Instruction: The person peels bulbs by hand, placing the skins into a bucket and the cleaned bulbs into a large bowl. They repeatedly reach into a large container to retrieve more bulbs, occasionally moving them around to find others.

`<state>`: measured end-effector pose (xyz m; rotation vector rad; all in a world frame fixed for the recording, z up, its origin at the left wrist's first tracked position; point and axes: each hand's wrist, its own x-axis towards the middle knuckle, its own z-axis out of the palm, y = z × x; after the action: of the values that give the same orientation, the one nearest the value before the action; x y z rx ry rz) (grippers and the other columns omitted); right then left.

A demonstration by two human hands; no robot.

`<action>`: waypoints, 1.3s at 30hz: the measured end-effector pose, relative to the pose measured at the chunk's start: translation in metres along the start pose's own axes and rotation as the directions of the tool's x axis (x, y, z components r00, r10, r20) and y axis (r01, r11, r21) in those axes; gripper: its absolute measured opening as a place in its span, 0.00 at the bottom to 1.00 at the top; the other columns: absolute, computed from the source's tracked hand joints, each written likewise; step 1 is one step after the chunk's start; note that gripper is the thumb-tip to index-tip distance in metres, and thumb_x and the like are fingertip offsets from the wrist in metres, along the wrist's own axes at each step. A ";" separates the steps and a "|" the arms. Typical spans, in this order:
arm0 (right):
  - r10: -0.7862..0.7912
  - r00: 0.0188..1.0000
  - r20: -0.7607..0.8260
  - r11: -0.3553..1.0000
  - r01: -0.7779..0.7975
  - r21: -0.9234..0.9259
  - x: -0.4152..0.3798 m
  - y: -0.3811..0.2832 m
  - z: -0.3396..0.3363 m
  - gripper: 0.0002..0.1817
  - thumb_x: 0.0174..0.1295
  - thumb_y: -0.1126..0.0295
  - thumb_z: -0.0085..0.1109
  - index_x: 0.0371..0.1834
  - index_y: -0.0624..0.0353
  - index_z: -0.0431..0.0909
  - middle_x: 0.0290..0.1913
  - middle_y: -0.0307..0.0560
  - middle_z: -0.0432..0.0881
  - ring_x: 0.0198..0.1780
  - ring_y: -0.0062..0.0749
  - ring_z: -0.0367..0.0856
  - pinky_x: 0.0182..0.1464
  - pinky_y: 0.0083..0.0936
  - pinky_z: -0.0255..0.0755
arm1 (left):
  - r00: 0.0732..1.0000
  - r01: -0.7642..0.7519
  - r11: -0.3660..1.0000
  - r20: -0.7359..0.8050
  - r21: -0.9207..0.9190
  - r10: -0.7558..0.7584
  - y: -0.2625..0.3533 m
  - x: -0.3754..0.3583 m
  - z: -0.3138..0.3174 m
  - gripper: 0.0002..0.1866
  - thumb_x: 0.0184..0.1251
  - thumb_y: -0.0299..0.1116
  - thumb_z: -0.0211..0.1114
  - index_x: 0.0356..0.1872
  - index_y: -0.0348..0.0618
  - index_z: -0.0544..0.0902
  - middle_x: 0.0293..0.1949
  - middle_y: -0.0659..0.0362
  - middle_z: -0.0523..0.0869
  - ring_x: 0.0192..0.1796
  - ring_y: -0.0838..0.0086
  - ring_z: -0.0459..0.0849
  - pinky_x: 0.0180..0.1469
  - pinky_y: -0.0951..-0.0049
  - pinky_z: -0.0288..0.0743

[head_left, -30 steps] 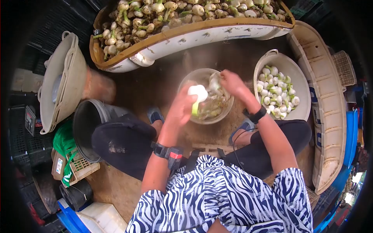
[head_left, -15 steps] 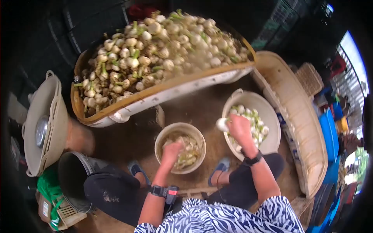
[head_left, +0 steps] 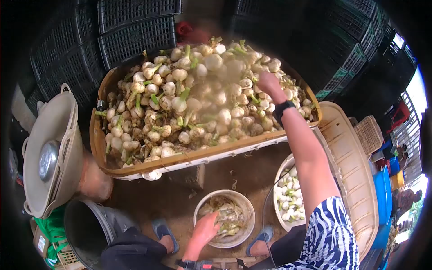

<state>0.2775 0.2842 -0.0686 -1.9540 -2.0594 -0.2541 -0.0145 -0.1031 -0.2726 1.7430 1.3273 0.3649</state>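
Note:
A large trough [head_left: 198,160] is heaped with whitish bulbs with green stems [head_left: 179,105]. My right hand [head_left: 270,85] reaches onto the right part of the heap, its fingers among the bulbs; whether they grip one is hidden. Over a small round tub [head_left: 250,216] hangs my left hand [head_left: 207,227], fingers apart, nothing visible in it. The tub holds pale peelings [head_left: 229,215]. Right of it, partly behind my right arm, a larger basin [head_left: 276,198] contains cleaner white bulbs [head_left: 290,198].
Pale basins with a metal bowl [head_left: 48,159] stand at left, above a dark bucket [head_left: 101,225]. A long empty tray [head_left: 360,180] lies at right near a wicker basket [head_left: 369,135]. Dark crates [head_left: 137,38] are stacked behind. Blue containers [head_left: 382,193] stand farther right.
My right hand has left the large basin, where it held a white bulb, and moved up to the heap. My left hand has opened over the tub. The view has shifted towards the heap.

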 end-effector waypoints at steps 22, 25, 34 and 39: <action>-0.059 0.939 0.340 -0.063 -0.343 0.937 -0.337 -0.115 -0.012 0.24 0.53 0.72 0.62 0.53 0.68 0.73 0.48 0.44 0.80 0.48 0.24 0.77 0.51 0.22 0.72 | 0.984 -0.177 0.010 -0.177 -0.984 0.013 0.093 0.017 -0.013 0.24 0.73 0.40 0.52 0.65 0.43 0.63 0.55 0.53 0.76 0.53 0.63 0.80 0.49 0.63 0.79; 0.074 0.938 0.339 -0.030 -0.338 0.941 -0.383 -0.135 0.003 0.24 0.53 0.70 0.62 0.54 0.67 0.73 0.49 0.46 0.80 0.49 0.25 0.77 0.51 0.23 0.72 | 0.980 -0.177 0.030 -0.178 -0.984 -0.086 0.088 -0.003 -0.002 0.21 0.72 0.42 0.54 0.60 0.44 0.69 0.51 0.55 0.79 0.49 0.67 0.81 0.43 0.66 0.80; -0.305 0.952 0.021 0.670 0.200 0.715 -0.405 -0.112 -0.044 0.09 0.48 0.68 0.63 0.30 0.60 0.82 0.29 0.53 0.76 0.34 0.49 0.78 0.37 0.38 0.73 | 0.969 0.134 0.376 0.041 -0.917 -0.244 0.080 -0.050 -0.020 0.16 0.72 0.47 0.54 0.42 0.44 0.79 0.27 0.64 0.80 0.20 0.83 0.74 0.15 0.85 0.60; -0.473 0.881 -0.028 0.726 0.408 0.554 -0.420 -0.108 -0.028 0.05 0.48 0.71 0.60 0.27 0.61 0.80 0.27 0.52 0.77 0.31 0.48 0.80 0.33 0.38 0.75 | 0.957 0.206 0.512 0.064 -0.834 -0.282 0.079 -0.049 -0.022 0.17 0.70 0.48 0.55 0.40 0.44 0.80 0.27 0.64 0.80 0.21 0.82 0.74 0.16 0.82 0.61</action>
<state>0.1888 -0.1284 -0.1726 -1.1423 -2.3160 0.3405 0.0009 -0.1384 -0.1859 0.7063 1.1327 0.7675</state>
